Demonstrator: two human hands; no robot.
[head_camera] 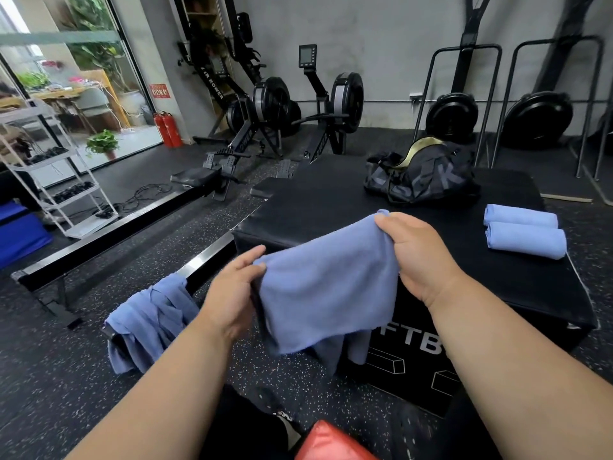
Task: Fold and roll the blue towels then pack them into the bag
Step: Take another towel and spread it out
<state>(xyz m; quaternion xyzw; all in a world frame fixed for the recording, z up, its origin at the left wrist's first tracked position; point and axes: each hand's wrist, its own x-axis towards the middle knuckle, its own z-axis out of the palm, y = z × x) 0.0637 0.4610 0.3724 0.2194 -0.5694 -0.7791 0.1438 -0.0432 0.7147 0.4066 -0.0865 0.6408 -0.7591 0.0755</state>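
Because the big black worktop [331, 200] is wide and flat, it looks like a good place to fold. At its far end sits the black bag [421, 175]; I cannot tell what is inside. A heap of blue towels [149, 313] hangs over a rail on the left. One blue towel [325, 287] hangs in the air over the worktop's near edge, soft, light and floppy, best held by its corners. The left hand [232, 293] and right hand [414, 257] each pinch its top edge. Two rolled towels [524, 235] lie touching on the right.
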